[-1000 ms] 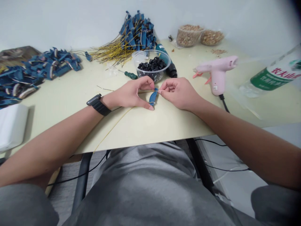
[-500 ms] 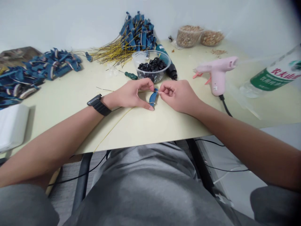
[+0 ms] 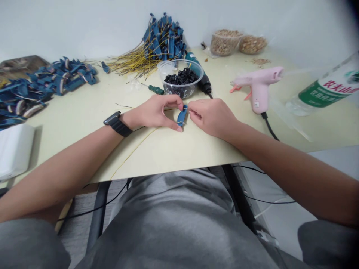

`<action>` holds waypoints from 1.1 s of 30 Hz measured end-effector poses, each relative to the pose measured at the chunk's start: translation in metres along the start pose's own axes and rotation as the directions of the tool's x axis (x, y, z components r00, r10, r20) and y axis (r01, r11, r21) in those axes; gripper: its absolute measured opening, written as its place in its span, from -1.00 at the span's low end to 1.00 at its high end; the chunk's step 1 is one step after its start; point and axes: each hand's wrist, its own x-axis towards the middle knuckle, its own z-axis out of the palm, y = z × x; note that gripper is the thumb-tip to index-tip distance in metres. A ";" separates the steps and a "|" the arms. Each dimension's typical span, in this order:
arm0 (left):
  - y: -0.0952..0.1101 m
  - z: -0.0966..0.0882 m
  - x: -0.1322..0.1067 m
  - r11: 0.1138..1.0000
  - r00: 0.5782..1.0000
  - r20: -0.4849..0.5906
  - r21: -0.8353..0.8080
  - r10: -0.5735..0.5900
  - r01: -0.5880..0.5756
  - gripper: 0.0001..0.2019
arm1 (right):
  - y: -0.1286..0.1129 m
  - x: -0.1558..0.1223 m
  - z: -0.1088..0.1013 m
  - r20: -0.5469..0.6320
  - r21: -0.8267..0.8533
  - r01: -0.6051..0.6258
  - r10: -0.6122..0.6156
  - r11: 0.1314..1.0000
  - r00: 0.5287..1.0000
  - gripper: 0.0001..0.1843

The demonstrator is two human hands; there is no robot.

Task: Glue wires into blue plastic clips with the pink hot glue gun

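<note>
A small curved blue plastic piece [image 3: 182, 116] stands between the thumb and bent forefinger of my left hand [image 3: 157, 112], gripped at its two ends. Thin yellow and black wires [image 3: 134, 150] run from it leftward under that hand and across the table. Bright metal-looking spots show near both ends of the piece. At its upper right end, my right hand [image 3: 210, 115] is closed in a pinch, fingertips close against the piece. Whatever lies between those fingertips is hidden.
Behind my hands stands a clear tub [image 3: 181, 84] of small black parts, beside a green screwdriver [image 3: 156, 89] and a teal-and-black tool [image 3: 206, 84]. Blue pieces with wires [image 3: 164, 39] are heaped behind. Rightward are a pink glue gun [image 3: 259, 84] and a water bottle [image 3: 322, 91].
My right hand has shifted slightly, and its fingers have curled tighter beside the blue piece's upper end. My left hand and the piece stay nearly where they were.
</note>
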 end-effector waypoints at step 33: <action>-0.002 -0.001 0.002 1.000 1.000 -0.010 -0.001 0.014 -0.014 -0.24 | 0.010 -0.002 0.004 -0.090 0.098 -0.038 0.047 0.994 0.995 -0.88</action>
